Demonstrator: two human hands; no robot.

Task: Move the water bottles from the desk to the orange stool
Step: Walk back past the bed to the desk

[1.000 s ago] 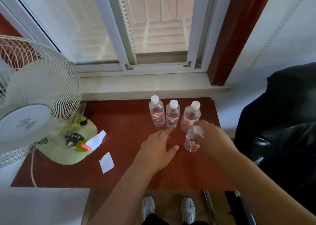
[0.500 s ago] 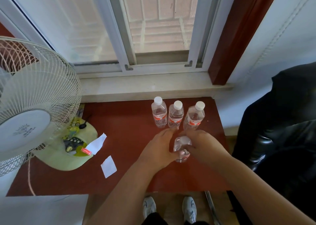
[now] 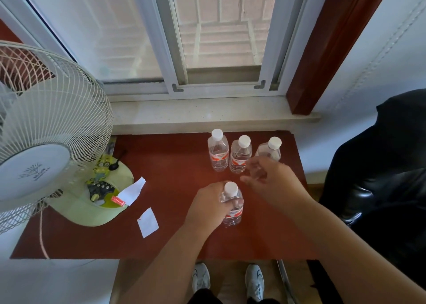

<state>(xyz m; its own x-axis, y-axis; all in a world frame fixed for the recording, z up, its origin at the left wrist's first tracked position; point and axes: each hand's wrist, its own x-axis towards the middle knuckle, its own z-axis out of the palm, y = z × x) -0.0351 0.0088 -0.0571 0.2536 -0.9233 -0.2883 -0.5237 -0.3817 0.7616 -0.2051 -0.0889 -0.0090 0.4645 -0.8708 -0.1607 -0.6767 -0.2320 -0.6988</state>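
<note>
A small clear water bottle (image 3: pixel 232 205) with a white cap and red label stands upright near the middle of the red-brown desk (image 3: pixel 175 165). My left hand (image 3: pixel 208 206) grips it around the shoulder. Three more bottles stand in a row at the desk's back: left one (image 3: pixel 218 150), middle one (image 3: pixel 239 155), right one (image 3: pixel 272 150). My right hand (image 3: pixel 267 179) hovers with loosely spread fingers just in front of the right bottle, holding nothing and partly covering it. The orange stool is not in view.
A white table fan (image 3: pixel 43 128) with a pale green base (image 3: pixel 96 202) fills the desk's left side. Two paper scraps (image 3: pixel 147 221) lie beside it. A black leather chair (image 3: pixel 380 183) stands to the right. A window sill (image 3: pixel 207 112) runs behind the desk.
The front bottle passed from my right hand to my left, which now grips it upright. My right hand let go and moved back toward the rear right bottle.
</note>
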